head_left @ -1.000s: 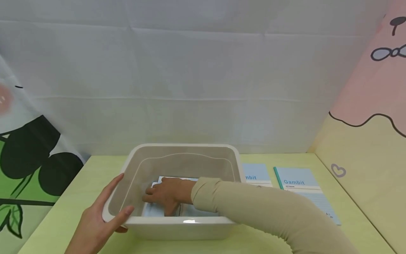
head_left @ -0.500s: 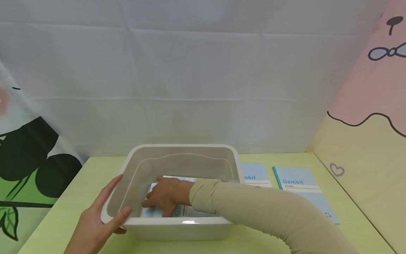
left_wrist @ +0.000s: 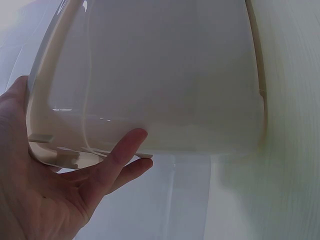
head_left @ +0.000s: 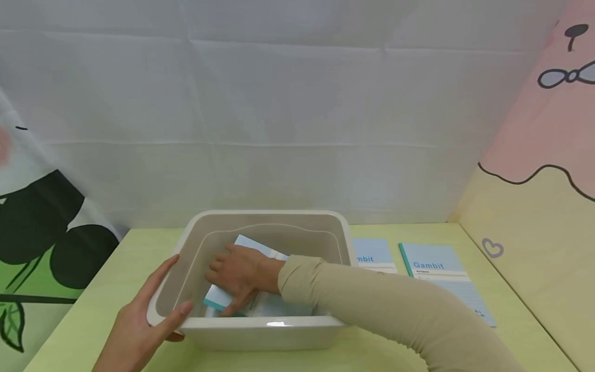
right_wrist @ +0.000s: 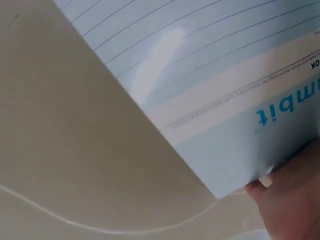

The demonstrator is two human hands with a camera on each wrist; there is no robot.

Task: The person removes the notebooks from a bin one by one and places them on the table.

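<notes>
A beige plastic bin (head_left: 260, 338) stands on the table, and in the head view my left hand (head_left: 132, 330) grips its near left corner. The left wrist view shows the thumb and fingers of the left hand (left_wrist: 55, 200) spread round the rim against the bin's smooth wall (left_wrist: 170, 75). Inside the bin my right hand (head_left: 237, 271) holds a light blue Gambit notebook (head_left: 281, 304), which lies tilted and turned askew. In the right wrist view, fingers of the right hand (right_wrist: 295, 200) are at the edge of the notebook (right_wrist: 200, 70). Part of another pale item shows beneath it.
Right of the bin lie two more Gambit notebooks: one (head_left: 373, 250) partly hidden by the bin and sleeve, another (head_left: 432, 258) with a green spine. The pale green table (head_left: 83, 315) ends at a white cloth (head_left: 279, 103) behind and a printed panel (head_left: 539, 243) at right.
The notebook under my right hand has turned and its far left corner has risen inside the bin. The right hand moved slightly with it. My left hand stays on the bin's corner.
</notes>
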